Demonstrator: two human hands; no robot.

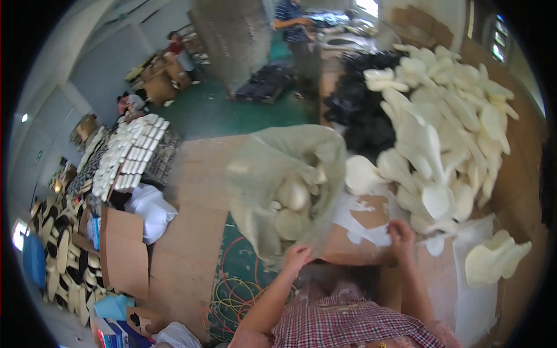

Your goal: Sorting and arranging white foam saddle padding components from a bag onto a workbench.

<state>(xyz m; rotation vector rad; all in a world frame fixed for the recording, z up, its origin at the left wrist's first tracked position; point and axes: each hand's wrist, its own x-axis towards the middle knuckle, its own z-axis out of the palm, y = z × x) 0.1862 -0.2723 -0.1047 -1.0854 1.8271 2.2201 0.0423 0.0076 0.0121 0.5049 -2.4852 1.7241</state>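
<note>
A large translucent greenish plastic bag point(255, 168) stands with its mouth towards me. Several cream, insole-shaped foam pieces point(293, 194) lie inside it. My left hand point(297, 259) is closed at the near rim of the bag, pinching its edge. Over the table's front edge is my right hand point(401, 239), its fingers curled together beside a torn white sheet point(360, 232); whatever is between them, if anything, is too small to make out. To the right rises a big heap of the same cream foam pieces point(447, 127). A small stack of cream pieces point(496, 258) lies apart, nearer me.
Black plastic bags point(362, 104) are piled behind the heap. Coloured cords point(238, 301) lie tangled on the green floor point(203, 116) below left. Left stand an open cardboard box point(125, 249), a white sack point(151, 211) and stacked white rolls point(130, 153). People work farther back.
</note>
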